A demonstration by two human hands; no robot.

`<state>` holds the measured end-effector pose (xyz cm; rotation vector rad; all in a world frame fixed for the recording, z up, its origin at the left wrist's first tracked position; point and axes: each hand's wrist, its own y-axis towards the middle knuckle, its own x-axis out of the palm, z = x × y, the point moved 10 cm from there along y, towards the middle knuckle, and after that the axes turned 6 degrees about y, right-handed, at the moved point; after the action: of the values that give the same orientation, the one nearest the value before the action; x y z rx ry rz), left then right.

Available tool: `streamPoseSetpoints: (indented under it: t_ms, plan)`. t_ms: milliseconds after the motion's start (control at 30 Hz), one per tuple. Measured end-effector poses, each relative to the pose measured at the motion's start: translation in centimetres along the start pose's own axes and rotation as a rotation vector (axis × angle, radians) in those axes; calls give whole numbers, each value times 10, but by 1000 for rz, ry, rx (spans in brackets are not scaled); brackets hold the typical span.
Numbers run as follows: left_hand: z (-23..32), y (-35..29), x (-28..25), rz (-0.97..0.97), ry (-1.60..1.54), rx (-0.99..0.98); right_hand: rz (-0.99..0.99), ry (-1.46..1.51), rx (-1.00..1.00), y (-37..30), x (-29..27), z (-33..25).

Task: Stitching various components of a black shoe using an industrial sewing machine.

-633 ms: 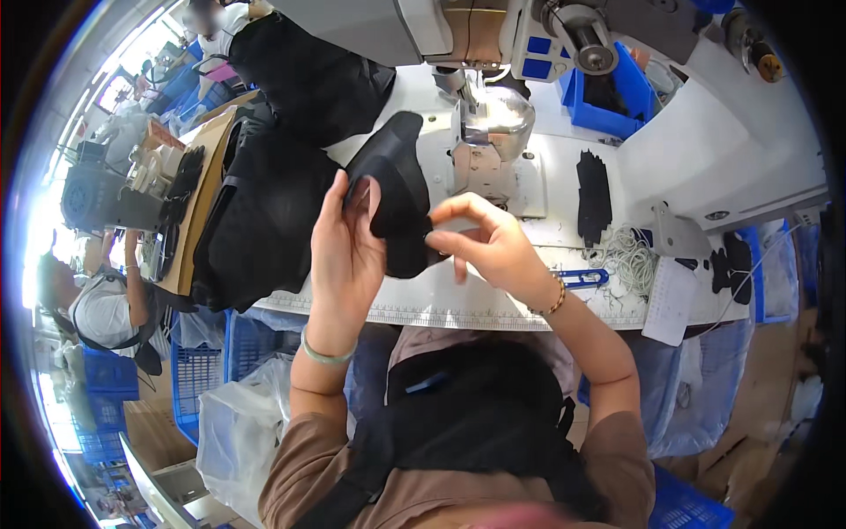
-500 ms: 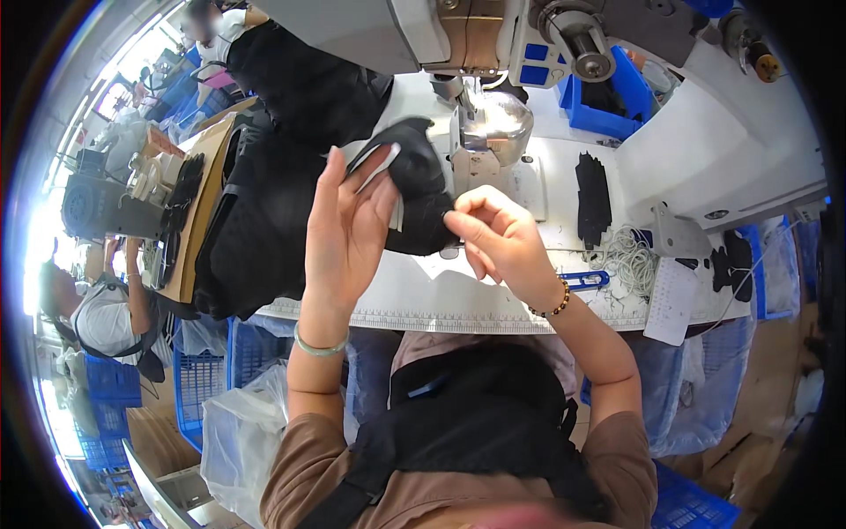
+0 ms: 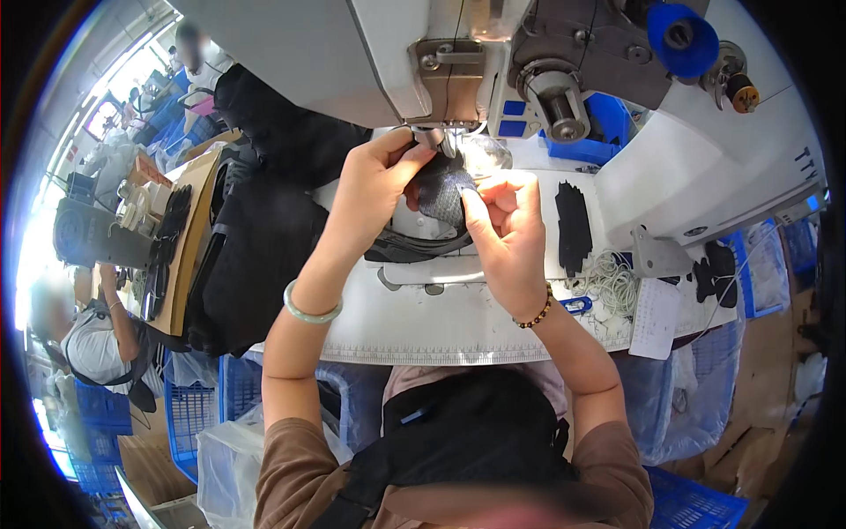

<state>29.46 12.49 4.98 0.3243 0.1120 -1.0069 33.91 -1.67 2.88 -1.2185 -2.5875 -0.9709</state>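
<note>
A curved black mesh fabric piece (image 3: 441,197), shaped like a shoe upper, is held up beneath the sewing machine's needle area (image 3: 449,132). Its rounded dark edge hangs lower, just above the white machine bed. My left hand (image 3: 374,187) pinches its upper left side close to the presser foot. On its right side, my right hand (image 3: 506,231) grips the edge between thumb and fingers. The fingertips of my left hand are partly hidden behind the fabric and the machine parts.
Large black fabric pieces (image 3: 264,256) are heaped at the left, beside a cardboard box edge (image 3: 196,256). Black strips (image 3: 574,227), tangled white cord (image 3: 617,280) and a blue thread snipper (image 3: 576,305) lie right. A blue bin (image 3: 589,141) stands behind; a person (image 3: 101,339) works far left.
Both hands have moved the fabric piece up to the machine's needle area. The piece has been turned so its mesh face shows. My left hand, spread before, now pinches it.
</note>
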Motion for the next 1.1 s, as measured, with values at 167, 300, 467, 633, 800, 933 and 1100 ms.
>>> streamPoseSetpoints:
  t_ms: [167, 300, 467, 633, 800, 933, 1100]
  plan:
    - [-10, 17, 2, 31, -22, 19, -12, -214, -28, 1, -9, 5]
    - [-12, 26, -2, 25, 25, 62, 40, -339, -111, 5, -16, 9]
    - [-13, 21, -23, 214, 139, 128, -12, -341, -125, 1, -12, 2]
    - [21, -54, -9, 305, 633, 695, 26, -847, -107, -27, -89, 8]
    - [20, -91, 22, 341, 986, 989, 89, -1112, 228, -48, -165, 21]
    - [18, -110, 14, 582, 893, 1017, 82, -1079, 275, -54, -179, 30]
    - [8, -134, 74, 92, 952, 1228, 80, -883, 378, -56, -166, 35]
